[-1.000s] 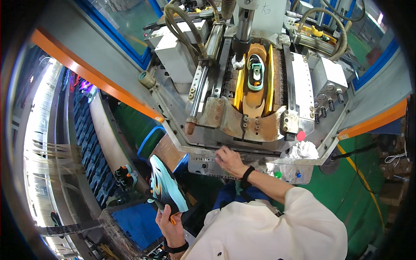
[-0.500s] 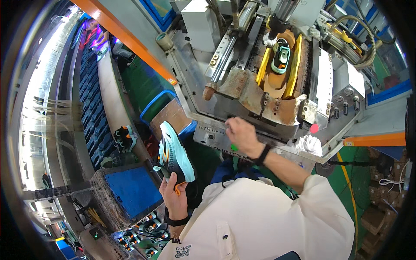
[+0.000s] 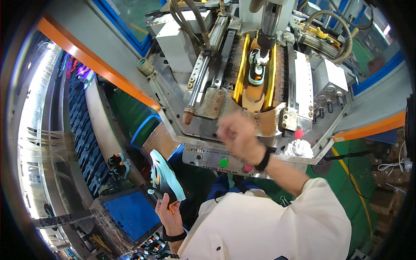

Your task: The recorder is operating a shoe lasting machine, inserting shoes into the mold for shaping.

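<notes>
My left hand (image 3: 170, 215) grips a running shoe (image 3: 167, 177) by its heel end. The shoe is turquoise and black with orange accents, its sole facing right and its toe pointing away from me. Above the front panel of a press machine (image 3: 203, 152) is my right hand (image 3: 240, 133), empty as far as I can see, with its fingers smeared by motion. Inside the machine, another shoe (image 3: 256, 71) sits between two yellow pads (image 3: 241, 67). A dark press rod (image 3: 268, 37) stands over it, and white material (image 3: 260, 58) lies at its opening.
A green button (image 3: 223, 162) and a red button (image 3: 248, 168) are on the front panel. Crumpled white cloth (image 3: 299, 148) lies at the machine's right corner. To the left are a blue pad (image 3: 132, 214), a conveyor (image 3: 82, 130) and another shoe (image 3: 118, 166).
My right hand has lifted from the front panel toward the machine, uncovering the green button. The view has shifted; my left hand still holds the running shoe.
</notes>
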A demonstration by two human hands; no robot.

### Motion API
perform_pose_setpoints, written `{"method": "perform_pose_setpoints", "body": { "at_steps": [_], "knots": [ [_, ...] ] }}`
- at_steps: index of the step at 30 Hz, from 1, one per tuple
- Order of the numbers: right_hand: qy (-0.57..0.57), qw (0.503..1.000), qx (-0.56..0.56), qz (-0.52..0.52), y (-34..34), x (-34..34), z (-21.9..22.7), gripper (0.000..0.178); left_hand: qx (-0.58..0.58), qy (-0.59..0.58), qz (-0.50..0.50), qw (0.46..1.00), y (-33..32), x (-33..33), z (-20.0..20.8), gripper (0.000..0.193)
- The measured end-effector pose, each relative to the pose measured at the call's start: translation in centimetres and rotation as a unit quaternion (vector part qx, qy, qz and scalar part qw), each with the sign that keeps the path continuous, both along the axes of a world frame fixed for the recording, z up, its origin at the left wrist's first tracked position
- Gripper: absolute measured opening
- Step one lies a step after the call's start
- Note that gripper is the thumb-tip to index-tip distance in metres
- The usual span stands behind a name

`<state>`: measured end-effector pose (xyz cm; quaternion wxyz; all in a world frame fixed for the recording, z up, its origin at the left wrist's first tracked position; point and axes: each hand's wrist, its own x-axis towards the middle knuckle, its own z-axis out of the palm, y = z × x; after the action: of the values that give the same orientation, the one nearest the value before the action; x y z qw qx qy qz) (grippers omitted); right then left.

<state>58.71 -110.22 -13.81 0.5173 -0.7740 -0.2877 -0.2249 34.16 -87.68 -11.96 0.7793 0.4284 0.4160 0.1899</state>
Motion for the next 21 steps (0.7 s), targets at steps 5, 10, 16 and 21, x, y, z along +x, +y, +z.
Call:
{"method": "perform_pose_setpoints", "body": {
  "at_steps": [5, 10, 16, 21],
  "knots": [
    [-0.283, 0.912, 0.081, -0.288, -10.2, 20.0, 16.9, 0.04, 0.002, -0.014, -0.031, 0.999, -0.8, 1.5, 0.0, 0.028],
    [-0.186, 0.959, 0.198, -0.074, -12.1, 29.7, 19.7, 0.033, 0.001, -0.021, -0.034, 0.999, -1.6, 1.7, -0.3, 0.028],
    [-0.034, 0.977, 0.204, -0.055, -10.2, 32.0, 18.2, 0.042, 0.021, -0.024, 0.037, 0.999, -1.4, -1.7, 0.0, 0.023],
    [0.059, 0.993, -0.012, -0.097, -18.6, 36.8, 17.0, 0.043, 0.032, 0.0, 0.104, 0.994, -1.3, -5.0, -0.1, 0.03]
  ]
}}
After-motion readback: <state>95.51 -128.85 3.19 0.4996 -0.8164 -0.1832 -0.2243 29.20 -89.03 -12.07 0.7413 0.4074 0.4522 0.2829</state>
